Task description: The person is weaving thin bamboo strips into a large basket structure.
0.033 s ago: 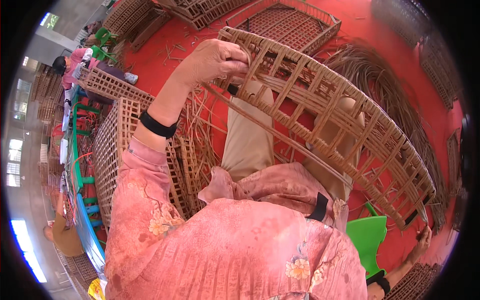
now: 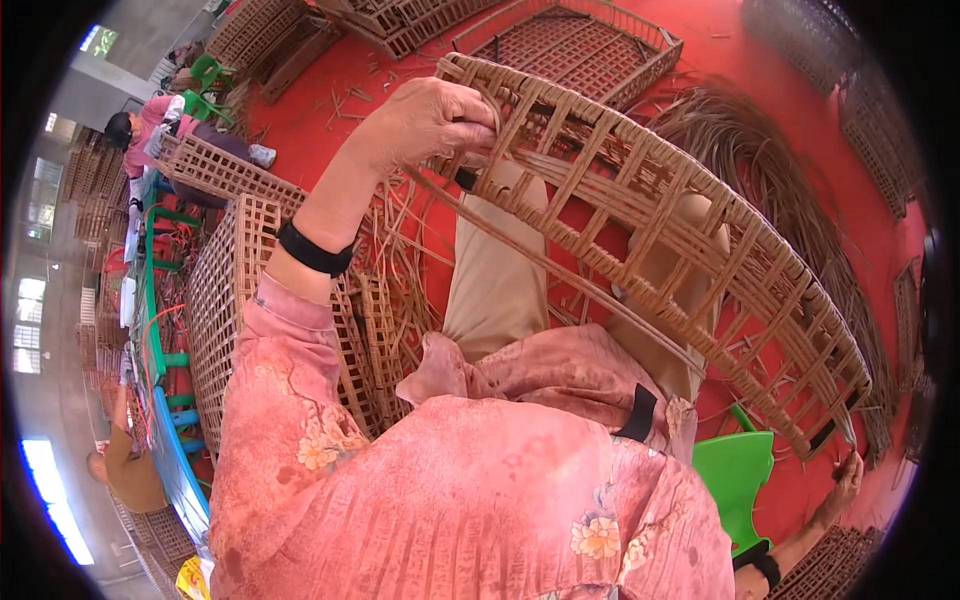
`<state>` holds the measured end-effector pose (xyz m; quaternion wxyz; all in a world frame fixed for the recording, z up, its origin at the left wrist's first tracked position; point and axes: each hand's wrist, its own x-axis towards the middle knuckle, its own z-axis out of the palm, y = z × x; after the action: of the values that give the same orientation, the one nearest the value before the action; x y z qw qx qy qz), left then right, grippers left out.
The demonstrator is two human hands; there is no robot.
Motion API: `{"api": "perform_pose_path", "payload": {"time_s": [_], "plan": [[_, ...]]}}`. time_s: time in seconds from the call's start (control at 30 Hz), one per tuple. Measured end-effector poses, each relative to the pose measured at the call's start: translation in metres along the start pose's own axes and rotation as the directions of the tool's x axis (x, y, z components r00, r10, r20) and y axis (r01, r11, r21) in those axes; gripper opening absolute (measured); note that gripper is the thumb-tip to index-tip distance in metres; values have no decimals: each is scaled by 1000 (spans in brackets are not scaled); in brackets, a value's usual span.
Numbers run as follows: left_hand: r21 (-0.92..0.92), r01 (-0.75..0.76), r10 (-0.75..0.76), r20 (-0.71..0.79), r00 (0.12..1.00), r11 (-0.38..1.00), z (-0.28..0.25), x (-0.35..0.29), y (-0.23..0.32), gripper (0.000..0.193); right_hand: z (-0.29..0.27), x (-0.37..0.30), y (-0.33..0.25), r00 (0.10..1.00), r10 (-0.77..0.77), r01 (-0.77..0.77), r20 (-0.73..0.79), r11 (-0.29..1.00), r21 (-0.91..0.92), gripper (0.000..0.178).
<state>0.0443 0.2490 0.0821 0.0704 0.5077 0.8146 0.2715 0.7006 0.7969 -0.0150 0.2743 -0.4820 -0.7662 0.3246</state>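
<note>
Left hand point(image 2: 425, 120) at upper centre of the frame, fingers curled shut, pinching thin rattan strips point(image 2: 520, 235) at the near rim of the woven lattice frame point(image 2: 690, 240). Frame arching from upper centre down to lower right, across the knees. Right hand point(image 2: 845, 480) at lower right, fingers at the frame's far end; grip unclear. Green stool point(image 2: 735, 475) beneath. Finished lattice panels point(image 2: 225, 300) stacked at left.

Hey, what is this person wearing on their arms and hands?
Both hands are bare, no gloves. The left hand has a black band at the wrist, above a loose pink floral sleeve. The right hand also shows a black wristband.
</note>
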Motion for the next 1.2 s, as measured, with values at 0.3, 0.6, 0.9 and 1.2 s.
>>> {"api": "perform_pose_path", "payload": {"time_s": [0.3,0.6,0.9,1.2], "plan": [[337,37,86,-344,935,941,28,-12,44,11,12,-7,3,996,23,-13,-86,994,110,28],[173,-112,134,-119,984,978,32,1,52,12,18,-9,-6,999,31,-28,-29,995,101,29],[251,-151,174,-72,982,956,35,3,65,15,22,-4,1,1000,2,0,-24,996,91,30],[312,-371,423,-117,899,875,30,7,55,16,27,33,78,989,110,-95,-101,985,142,30]]}}
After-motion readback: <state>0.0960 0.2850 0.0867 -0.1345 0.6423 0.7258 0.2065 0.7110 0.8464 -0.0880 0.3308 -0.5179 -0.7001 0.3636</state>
